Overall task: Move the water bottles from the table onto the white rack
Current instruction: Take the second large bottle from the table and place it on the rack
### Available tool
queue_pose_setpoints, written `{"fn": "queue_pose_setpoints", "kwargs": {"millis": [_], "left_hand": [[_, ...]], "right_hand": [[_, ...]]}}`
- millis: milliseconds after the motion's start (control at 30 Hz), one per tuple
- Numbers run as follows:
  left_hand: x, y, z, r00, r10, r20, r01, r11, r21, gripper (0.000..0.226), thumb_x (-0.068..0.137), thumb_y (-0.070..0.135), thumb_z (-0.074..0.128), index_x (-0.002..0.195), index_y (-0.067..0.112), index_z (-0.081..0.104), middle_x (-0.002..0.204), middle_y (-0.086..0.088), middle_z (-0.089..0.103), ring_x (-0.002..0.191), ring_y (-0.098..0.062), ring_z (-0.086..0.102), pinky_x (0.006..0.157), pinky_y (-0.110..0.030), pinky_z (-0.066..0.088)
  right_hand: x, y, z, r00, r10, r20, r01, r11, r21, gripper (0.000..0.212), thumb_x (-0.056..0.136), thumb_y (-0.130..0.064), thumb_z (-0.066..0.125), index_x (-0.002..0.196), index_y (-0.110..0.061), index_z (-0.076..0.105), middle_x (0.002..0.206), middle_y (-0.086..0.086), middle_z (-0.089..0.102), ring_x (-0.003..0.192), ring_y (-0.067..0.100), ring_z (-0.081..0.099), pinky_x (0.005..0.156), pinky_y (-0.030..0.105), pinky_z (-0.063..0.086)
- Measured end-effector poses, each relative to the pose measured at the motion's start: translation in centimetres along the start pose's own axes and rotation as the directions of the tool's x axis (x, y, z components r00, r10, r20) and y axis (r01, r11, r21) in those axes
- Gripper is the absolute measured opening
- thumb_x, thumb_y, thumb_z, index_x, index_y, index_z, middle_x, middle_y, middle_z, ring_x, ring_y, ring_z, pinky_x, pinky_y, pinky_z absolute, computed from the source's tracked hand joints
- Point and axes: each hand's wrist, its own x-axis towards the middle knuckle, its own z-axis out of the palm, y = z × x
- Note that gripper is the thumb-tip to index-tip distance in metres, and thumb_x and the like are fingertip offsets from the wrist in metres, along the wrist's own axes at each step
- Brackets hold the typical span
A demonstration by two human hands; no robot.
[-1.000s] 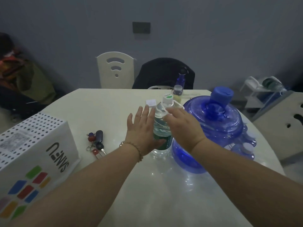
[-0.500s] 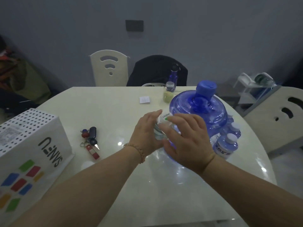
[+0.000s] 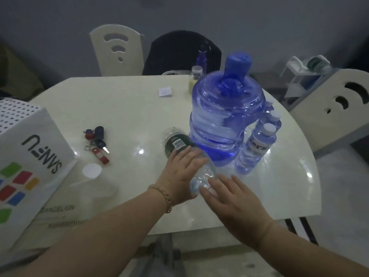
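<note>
The head view shows the left hand (image 3: 179,174), with a beaded bracelet (image 3: 162,196) at its wrist. Its grip is wrapped over a clear plastic water bottle with a dark green label (image 3: 176,143), the fingers curled across the bottle's middle. The bottle is tipped far over above the pale glossy table (image 3: 129,108), with its base pointing away and its clear neck end towards the person. I cannot tell whether it rests on the table or is held just off it. The right hand (image 3: 233,198) has a released grip, fingers straight and spread, with the fingertips at the bottle's near end. Whether they touch the bottle or are just beside it is not clear. Just beyond the bottle stands a large translucent blue water jug with a blue cap (image 3: 223,116), and small clear water bottles with white caps (image 3: 257,148) stand against its right side. A bunch of keys (image 3: 97,144) lies to the left, near a white dotted box with coloured squares (image 3: 30,156). Off the table at the far right is the white rack (image 3: 295,76), with one bottle lying on top (image 3: 317,64).
</note>
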Motion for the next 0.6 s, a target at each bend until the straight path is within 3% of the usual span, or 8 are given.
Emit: {"fn": "queue_pose_setpoints", "kwargs": {"millis": [67, 133, 200, 233, 333, 400, 500, 600], "left_hand": [[-0.9, 1.2, 1.8, 0.998, 0.010, 0.062, -0.013, 0.999, 0.049, 0.076, 0.063, 0.037, 0.078, 0.130, 0.024, 0.044, 0.138, -0.001, 0.046, 0.132, -0.024, 0.035, 0.108, -0.052, 0.027], [-1.6, 2.3, 3.5, 0.994, 0.005, 0.105, -0.015, 0.995, 0.097, 0.072, 0.064, 0.037, 0.076, 0.129, 0.026, 0.047, 0.137, 0.002, 0.047, 0.132, -0.023, 0.035, 0.107, -0.051, 0.026], [-2.2, 3.3, 4.5, 0.992, 0.012, 0.126, -0.027, 0.993, 0.119, 0.071, 0.060, 0.032, 0.075, 0.126, 0.024, 0.051, 0.134, 0.004, 0.051, 0.131, -0.021, 0.038, 0.104, -0.049, 0.027], [-2.3, 4.0, 5.2, 0.991, 0.014, 0.136, -0.032, 0.992, 0.126, 0.073, 0.058, 0.030, 0.077, 0.126, 0.022, 0.053, 0.133, 0.004, 0.052, 0.129, -0.021, 0.040, 0.104, -0.048, 0.028], [-2.6, 6.0, 6.5, 0.971, -0.012, 0.239, -0.030, 0.985, 0.170, 0.085, 0.056, 0.032, 0.083, 0.132, 0.018, 0.049, 0.135, 0.000, 0.052, 0.130, -0.021, 0.042, 0.107, -0.044, 0.020], [-2.8, 6.7, 7.0, 0.951, -0.048, 0.305, 0.004, 0.989, 0.146, 0.094, 0.062, 0.037, 0.082, 0.141, 0.016, 0.037, 0.143, -0.001, 0.045, 0.135, -0.019, 0.034, 0.111, -0.039, 0.009], [-2.0, 5.9, 6.7, 0.918, -0.024, 0.396, 0.014, 1.000, 0.026, 0.109, 0.065, 0.049, 0.079, 0.148, 0.018, 0.016, 0.152, 0.000, 0.028, 0.139, -0.016, 0.021, 0.112, -0.035, 0.003], [-0.7, 2.7, 4.8, 0.873, 0.065, 0.484, -0.138, 0.983, 0.117, 0.118, 0.056, 0.058, 0.079, 0.147, 0.029, 0.009, 0.154, 0.000, 0.020, 0.139, -0.021, 0.017, 0.111, -0.044, 0.013]], "right_hand": [[-1.5, -0.3, 1.7, 0.981, 0.083, 0.175, -0.089, 0.996, 0.029, 0.084, 0.056, -0.032, 0.088, 0.129, -0.017, 0.050, 0.130, 0.023, 0.053, 0.112, 0.045, 0.055, 0.086, 0.059, 0.049], [-2.8, -0.6, 3.2, 0.945, 0.136, 0.298, -0.153, 0.988, 0.035, 0.097, 0.064, -0.044, 0.079, 0.142, -0.021, 0.027, 0.147, 0.026, 0.030, 0.129, 0.049, 0.035, 0.099, 0.062, 0.035], [-3.5, -0.7, 4.5, 0.921, 0.143, 0.363, -0.171, 0.984, 0.047, 0.095, 0.076, -0.049, 0.067, 0.145, -0.021, 0.007, 0.154, 0.026, 0.005, 0.138, 0.048, 0.011, 0.108, 0.060, 0.019], [-3.9, -0.6, 5.0, 0.912, 0.155, 0.380, -0.186, 0.981, 0.047, 0.090, 0.080, -0.046, 0.063, 0.145, -0.018, 0.007, 0.154, 0.026, 0.002, 0.139, 0.047, 0.007, 0.110, 0.058, 0.017], [-4.3, -0.3, 6.2, 0.904, 0.190, 0.384, -0.241, 0.966, 0.091, 0.065, 0.087, -0.029, 0.057, 0.138, -0.008, 0.023, 0.152, 0.026, 0.012, 0.138, 0.044, 0.016, 0.111, 0.051, 0.024], [-4.5, -0.1, 6.8, 0.901, 0.191, 0.391, -0.273, 0.948, 0.166, 0.063, 0.087, -0.027, 0.056, 0.138, -0.008, 0.024, 0.152, 0.021, 0.013, 0.138, 0.039, 0.018, 0.112, 0.046, 0.024], [-4.7, 0.2, 7.3, 0.883, 0.265, 0.387, -0.363, 0.909, 0.205, 0.089, 0.076, -0.039, 0.070, 0.141, -0.013, 0.015, 0.151, 0.014, 0.017, 0.136, 0.033, 0.023, 0.110, 0.044, 0.028], [-4.0, 0.1, 7.8, 0.858, 0.333, 0.391, -0.438, 0.872, 0.217, 0.115, 0.069, -0.049, 0.076, 0.143, -0.024, -0.008, 0.155, 0.012, 0.002, 0.140, 0.040, 0.011, 0.111, 0.056, 0.023]]}}
